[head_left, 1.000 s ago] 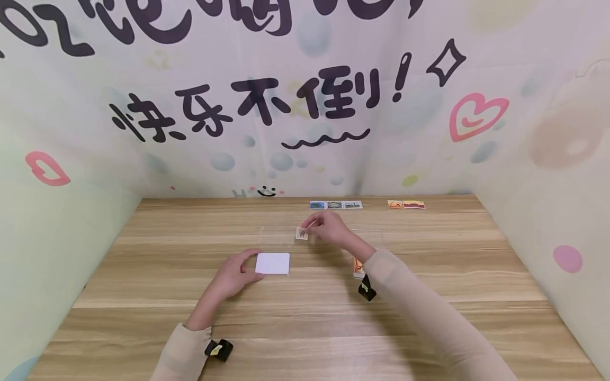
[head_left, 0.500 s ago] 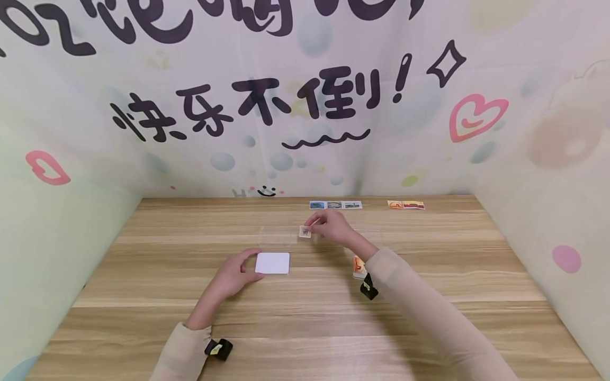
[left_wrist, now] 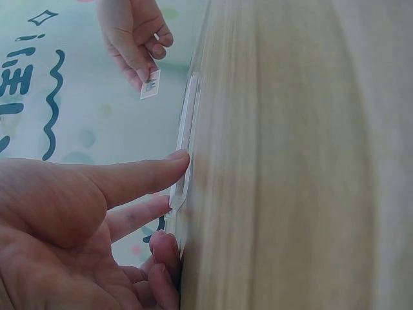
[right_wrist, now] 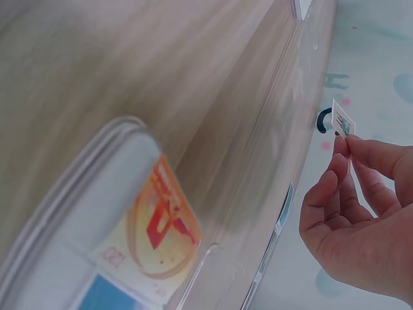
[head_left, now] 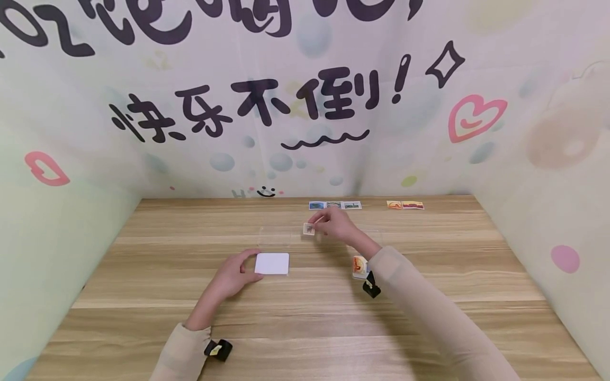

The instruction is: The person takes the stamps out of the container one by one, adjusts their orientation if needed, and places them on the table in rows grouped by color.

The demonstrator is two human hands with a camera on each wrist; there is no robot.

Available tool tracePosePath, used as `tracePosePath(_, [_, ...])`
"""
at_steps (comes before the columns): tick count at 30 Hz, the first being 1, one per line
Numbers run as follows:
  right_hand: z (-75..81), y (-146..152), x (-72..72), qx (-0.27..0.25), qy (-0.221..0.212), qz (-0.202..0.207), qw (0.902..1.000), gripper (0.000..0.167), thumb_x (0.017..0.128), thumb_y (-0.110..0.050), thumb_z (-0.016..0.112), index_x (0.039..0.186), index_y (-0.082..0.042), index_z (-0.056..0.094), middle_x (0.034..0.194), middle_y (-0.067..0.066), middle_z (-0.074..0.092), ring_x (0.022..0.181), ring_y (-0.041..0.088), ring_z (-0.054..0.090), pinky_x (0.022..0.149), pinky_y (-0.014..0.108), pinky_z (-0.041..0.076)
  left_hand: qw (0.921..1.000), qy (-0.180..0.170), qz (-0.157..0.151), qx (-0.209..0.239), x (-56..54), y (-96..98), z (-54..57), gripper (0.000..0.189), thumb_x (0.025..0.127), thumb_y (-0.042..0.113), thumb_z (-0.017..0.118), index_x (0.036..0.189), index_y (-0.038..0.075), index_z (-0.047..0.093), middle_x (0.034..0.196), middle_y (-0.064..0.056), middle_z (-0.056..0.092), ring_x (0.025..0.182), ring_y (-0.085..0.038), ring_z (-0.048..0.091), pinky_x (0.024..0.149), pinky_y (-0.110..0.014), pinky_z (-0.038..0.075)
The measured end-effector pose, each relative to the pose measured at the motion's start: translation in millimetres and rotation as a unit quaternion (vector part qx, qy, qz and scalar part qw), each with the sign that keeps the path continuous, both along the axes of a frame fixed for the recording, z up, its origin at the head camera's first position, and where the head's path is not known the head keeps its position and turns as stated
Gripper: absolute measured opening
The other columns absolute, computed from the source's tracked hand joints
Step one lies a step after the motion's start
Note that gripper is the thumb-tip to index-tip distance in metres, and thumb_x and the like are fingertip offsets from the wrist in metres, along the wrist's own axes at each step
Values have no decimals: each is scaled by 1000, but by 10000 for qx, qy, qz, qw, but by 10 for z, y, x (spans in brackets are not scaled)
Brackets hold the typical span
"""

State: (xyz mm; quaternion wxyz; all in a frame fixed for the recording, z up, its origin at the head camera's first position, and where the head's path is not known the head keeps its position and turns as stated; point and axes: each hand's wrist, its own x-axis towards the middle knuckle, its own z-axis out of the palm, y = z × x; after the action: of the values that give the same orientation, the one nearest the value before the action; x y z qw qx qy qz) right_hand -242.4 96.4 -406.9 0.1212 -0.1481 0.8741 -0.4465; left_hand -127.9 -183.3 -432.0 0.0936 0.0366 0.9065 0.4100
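My right hand (head_left: 335,224) is above the table and pinches a small white-bordered stamp (head_left: 308,229) with a dark picture between thumb and fingertips. The right wrist view shows the stamp (right_wrist: 342,120) held up by one edge, off the table. My left hand (head_left: 234,274) holds the left end of a flat clear case (head_left: 272,263) with a plain white face, thumb at the near corner and a finger at the far one. In the left wrist view, the thumb touches the edge of the case (left_wrist: 187,135), which lies flat on the table.
A second case (head_left: 360,266) with an orange stamp lies under my right forearm. Clear lids (head_left: 275,236) lie behind the cases, hard to make out. At the back are a row of blue-green stamps (head_left: 335,205) and a pair of orange ones (head_left: 405,205), near the wall cloth.
My right hand has moved slightly right and away with the stamp. The left hand and its case have stayed in place.
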Motion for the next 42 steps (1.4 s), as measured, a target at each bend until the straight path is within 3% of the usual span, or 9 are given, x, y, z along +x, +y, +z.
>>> tracePosePath(5, [4, 35, -17, 1, -3, -18, 10000, 17, 100, -3, 66, 108, 4, 78, 94, 14, 74, 72, 16, 61, 62, 23, 47, 10000, 0, 7, -9, -5, 2, -7, 58, 89, 8, 82, 142, -1, 61, 74, -5, 44, 62, -18, 40, 57, -28, 35])
tracePosePath(17, [0, 118, -62, 35, -61, -169, 9998, 17, 100, -6, 66, 109, 4, 77, 95, 15, 75, 77, 21, 65, 64, 23, 50, 9999, -78, 53, -75, -16, 1, -22, 58, 89, 8, 82, 142, -1, 60, 75, -6, 43, 62, -18, 39, 57, -28, 34])
tracePosePath(32, [-17, 184, -105, 7, -195, -286, 9994, 16, 102, -7, 67, 110, 4, 76, 105, 18, 75, 85, 28, 67, 66, 23, 51, 10000, -68, 38, -55, -18, 10, -5, 58, 89, 9, 83, 142, 0, 61, 74, -5, 43, 61, -17, 39, 56, -27, 34])
tracePosePath(42, [-21, 243, -157, 20, -218, -341, 9992, 14, 102, -7, 68, 108, 2, 77, 109, 18, 75, 83, 25, 67, 70, 28, 55, 10000, -70, 51, -14, -6, 11, 2, 57, 89, 7, 81, 142, 0, 61, 73, -5, 43, 61, -18, 39, 57, -28, 33])
